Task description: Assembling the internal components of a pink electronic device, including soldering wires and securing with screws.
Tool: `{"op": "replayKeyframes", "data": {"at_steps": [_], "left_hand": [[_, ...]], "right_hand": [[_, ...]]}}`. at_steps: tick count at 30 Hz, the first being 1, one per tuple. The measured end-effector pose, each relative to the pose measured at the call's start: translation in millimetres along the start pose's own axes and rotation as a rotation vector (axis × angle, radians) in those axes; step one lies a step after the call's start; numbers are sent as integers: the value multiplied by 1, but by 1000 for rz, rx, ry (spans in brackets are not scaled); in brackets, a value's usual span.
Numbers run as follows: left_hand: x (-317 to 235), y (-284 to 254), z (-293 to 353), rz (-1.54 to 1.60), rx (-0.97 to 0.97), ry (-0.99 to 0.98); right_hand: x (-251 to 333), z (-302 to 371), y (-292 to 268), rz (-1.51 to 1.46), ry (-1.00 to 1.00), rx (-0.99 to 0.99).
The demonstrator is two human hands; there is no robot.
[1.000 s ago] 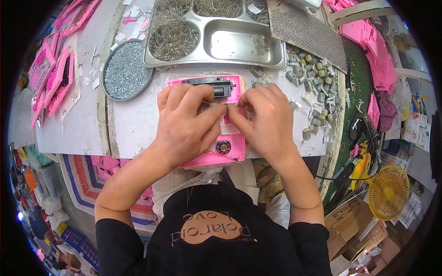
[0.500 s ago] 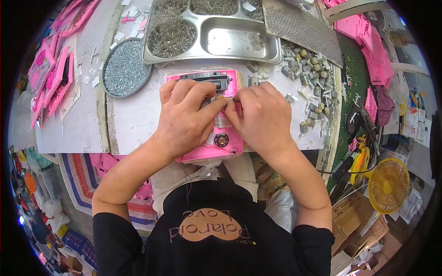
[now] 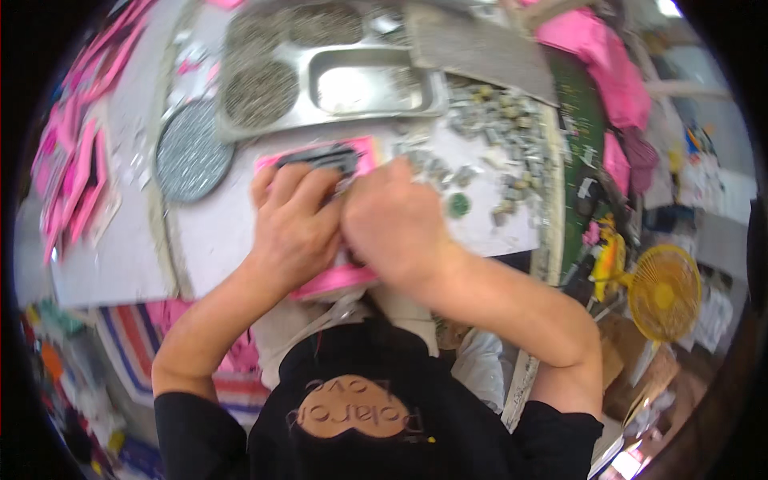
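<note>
Casing [image 3: 334, 281], pink, beneath left hand [image 3: 294, 220] and right hand [image 3: 398, 224]; both curled, grasp unclear.

White worktable [image 3: 216, 244] across middle; green surface [image 3: 573, 212] at right; yellow fan [image 3: 666, 293] near right; bright light [image 3: 669, 8] far right; brownish floor [image 3: 698, 404], probably, near right, blurred.

"What's showing under the left hand [image 3: 294, 220]?"
"A casing [image 3: 336, 282] is showing bright pink, bearing a black part [image 3: 320, 157]."
"Beyond the grip?"
"A tray [image 3: 364, 88] is gleaming silver."
"And bodyward, left of the grip?"
"A sheet [image 3: 134, 340] is showing red, white and blue stripes."
</note>
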State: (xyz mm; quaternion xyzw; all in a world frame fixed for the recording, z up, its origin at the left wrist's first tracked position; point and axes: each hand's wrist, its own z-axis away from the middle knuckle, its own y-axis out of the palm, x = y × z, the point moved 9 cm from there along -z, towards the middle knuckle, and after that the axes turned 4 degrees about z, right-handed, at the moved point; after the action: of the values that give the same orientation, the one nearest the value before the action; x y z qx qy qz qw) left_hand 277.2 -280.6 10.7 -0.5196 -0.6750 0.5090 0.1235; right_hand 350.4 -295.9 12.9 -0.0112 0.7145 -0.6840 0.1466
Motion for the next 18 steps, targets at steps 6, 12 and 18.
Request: {"op": "replayKeyframes", "data": {"at_steps": [6, 12, 18], "left_hand": [[3, -7, -15, 111, -64, -18], [5, -11, -28, 83, 64, 219], [3, 4, -42, 127, 101, 314]], "right_hand": [[-6, 21, -8, -131, 103, -158], [-171, 12, 11, -609, 444, 152], [-561, 103, 118, 179, 952, 821]]}}
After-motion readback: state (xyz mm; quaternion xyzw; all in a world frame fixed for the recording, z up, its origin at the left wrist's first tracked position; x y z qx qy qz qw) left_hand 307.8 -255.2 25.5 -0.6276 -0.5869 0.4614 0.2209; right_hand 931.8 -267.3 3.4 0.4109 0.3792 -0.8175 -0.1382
